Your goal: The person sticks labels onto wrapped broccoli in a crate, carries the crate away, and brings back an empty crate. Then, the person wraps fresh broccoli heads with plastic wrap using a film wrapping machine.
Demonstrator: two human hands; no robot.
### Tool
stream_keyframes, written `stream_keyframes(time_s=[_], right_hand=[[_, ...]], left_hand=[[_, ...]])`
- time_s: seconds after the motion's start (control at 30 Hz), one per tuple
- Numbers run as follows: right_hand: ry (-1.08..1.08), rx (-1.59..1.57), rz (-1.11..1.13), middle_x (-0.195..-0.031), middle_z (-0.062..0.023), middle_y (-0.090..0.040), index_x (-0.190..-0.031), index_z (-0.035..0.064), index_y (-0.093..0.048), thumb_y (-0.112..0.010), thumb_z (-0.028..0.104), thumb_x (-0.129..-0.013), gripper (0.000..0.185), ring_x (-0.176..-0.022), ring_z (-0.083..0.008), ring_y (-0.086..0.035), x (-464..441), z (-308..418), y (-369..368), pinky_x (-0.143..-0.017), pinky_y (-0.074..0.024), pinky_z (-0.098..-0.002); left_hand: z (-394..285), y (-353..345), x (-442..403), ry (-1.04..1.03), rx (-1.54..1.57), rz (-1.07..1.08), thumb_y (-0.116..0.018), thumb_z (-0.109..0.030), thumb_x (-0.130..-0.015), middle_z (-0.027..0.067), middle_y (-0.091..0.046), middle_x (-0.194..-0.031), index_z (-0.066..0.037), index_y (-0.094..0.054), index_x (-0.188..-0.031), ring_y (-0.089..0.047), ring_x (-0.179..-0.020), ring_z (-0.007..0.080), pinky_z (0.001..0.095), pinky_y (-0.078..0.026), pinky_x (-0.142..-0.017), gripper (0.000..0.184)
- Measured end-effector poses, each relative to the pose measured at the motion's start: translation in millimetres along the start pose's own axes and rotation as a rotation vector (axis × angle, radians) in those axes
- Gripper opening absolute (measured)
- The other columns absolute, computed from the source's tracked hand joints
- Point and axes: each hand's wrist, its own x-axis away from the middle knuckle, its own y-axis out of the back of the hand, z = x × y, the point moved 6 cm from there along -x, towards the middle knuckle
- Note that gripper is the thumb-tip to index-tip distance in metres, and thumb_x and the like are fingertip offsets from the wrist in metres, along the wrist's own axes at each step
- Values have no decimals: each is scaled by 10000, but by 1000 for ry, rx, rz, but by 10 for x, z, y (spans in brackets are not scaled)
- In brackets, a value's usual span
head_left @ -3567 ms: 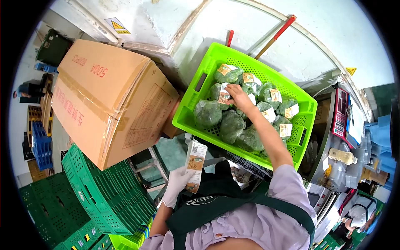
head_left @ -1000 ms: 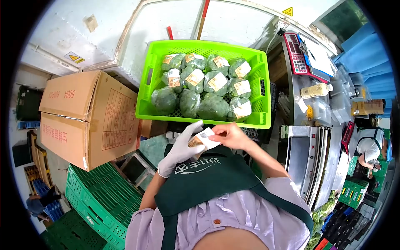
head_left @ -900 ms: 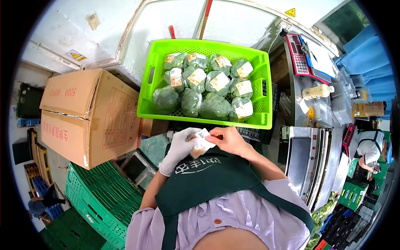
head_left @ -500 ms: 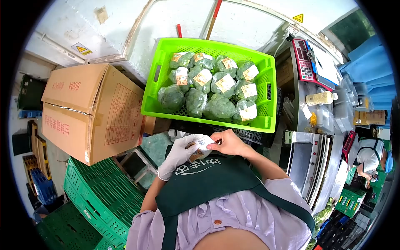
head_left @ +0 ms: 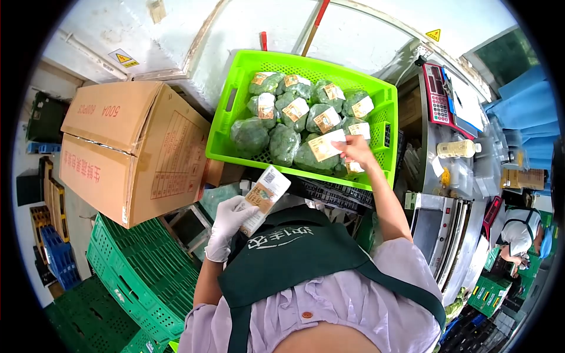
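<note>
Just right of centre, the right hand (head_left: 358,151) pinches a label (head_left: 325,145) over broccoli (head_left: 308,163). Centre-left, the left hand (head_left: 228,223) grips printed labels (head_left: 268,193).

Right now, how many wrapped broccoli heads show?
12 wrapped broccoli heads: four each in the far, middle and near rows of the green crate, the near-right one partly behind the right hand.

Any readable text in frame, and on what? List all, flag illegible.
"500A": carton, upside down.
"600PCS": same carton, upside down; first digit uncertain.
Carton's red Chinese print: too blurred to quote safely.
Apron: white Chinese characters, not surely legible.
Label stack in left hand, label in right hand, broccoli labels: too small.
Warning sign: lightning symbol; caption too small.
Scale: keys too small.
</note>
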Motion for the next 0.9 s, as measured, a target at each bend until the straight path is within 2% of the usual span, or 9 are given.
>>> stream_keyframes(time_s=[0.07, 0.13, 0.47, 0.67, 0.73, 0.77, 0.8, 0.87, 0.9], right_hand=[[-20, 287, -12, -595, -46, -600, -824, 6, -661, -729, 418, -705, 434, -415, -102, -521, -180, -102, -200, -432, -452, -240], [63, 424, -149, -574, -46, -596, -791, 8, -658, -734, 417, -700, 426, -447, -106, -549, -337, -161, -278, -451, -456, -257], [-127, 121, -27, -541, -20, -544, -753, 10, -641, -771, 322, -696, 343, -396, -85, -449, -507, -138, -220, -355, -341, -221], [-80, 409, 24, -610, -45, -599, -800, 12, -652, -785, 403, -651, 439, -414, -107, -499, -397, 5, -317, -381, -396, -247], [-26, 508, -18, -606, -67, -620, -790, 35, -658, -756, 502, -629, 503, -444, -151, -565, -364, 97, -328, -467, -464, -293], [-56, 488, -10, -728, -94, -654, -850, 31, -661, -728, 551, -638, 565, -555, -186, -618, -408, 45, -338, -545, -489, -318], [-58, 484, -9, -728, -94, -654, -850, 31, -661, -728, 551, -638, 565, -555, -186, -618, -480, -53, -357, -545, -489, -318], [-2, 870, -127, -848, -114, -671, -841, 31, -657, -703, 615, -615, 628, -715, -239, -651, -582, -210, -338, -626, -502, -362], [-130, 888, -126, -898, -159, -657, -915, 32, -637, -682, 656, -594, 704, -833, -287, -640, -447, -106, -282, -688, -500, -403]], left_hand=[[22, 7, -25, -3, -22, -14, -686, -108, -777, 49, -641, -770, 24, -620, -907, -587, -665, 68, 208, -479, -601, 197], [48, 17, -42, -10, -44, -33, -690, -114, -776, 47, -642, -771, 25, -620, -908, -584, -657, 66, 208, -477, -595, 204], [163, 0, -78, -10, -82, -37, -696, -121, -773, 38, -636, -750, 39, -619, -898, -569, -647, 55, 209, -469, -581, 217], [140, -42, -73, 38, 7, 3, -682, -98, -781, 29, -629, -779, 46, -607, -936, -566, -656, 60, 207, -465, -583, 225], [163, -50, -93, 37, 3, 3, -684, -101, -780, 30, -628, -773, 45, -609, -930, -563, -655, 59, 208, -464, -584, 222], [167, -54, -101, 33, -2, 5, -685, -105, -779, 31, -627, -767, 44, -612, -923, -560, -654, 58, 209, -463, -585, 220], [158, -58, -106, 36, -6, 6, -685, -105, -779, 31, -627, -767, 44, -612, -923, -560, -654, 58, 209, -463, -585, 220], [127, -62, -107, 33, -90, 2, -686, -114, -779, 29, -626, -754, 43, -616, -909, -556, -654, 54, 210, -462, -587, 216], [138, -62, -117, 32, -96, 6, -686, -114, -779, 29, -626, -754, 43, -616, -909, -556, -654, 54, 210, -462, -587, 216]])
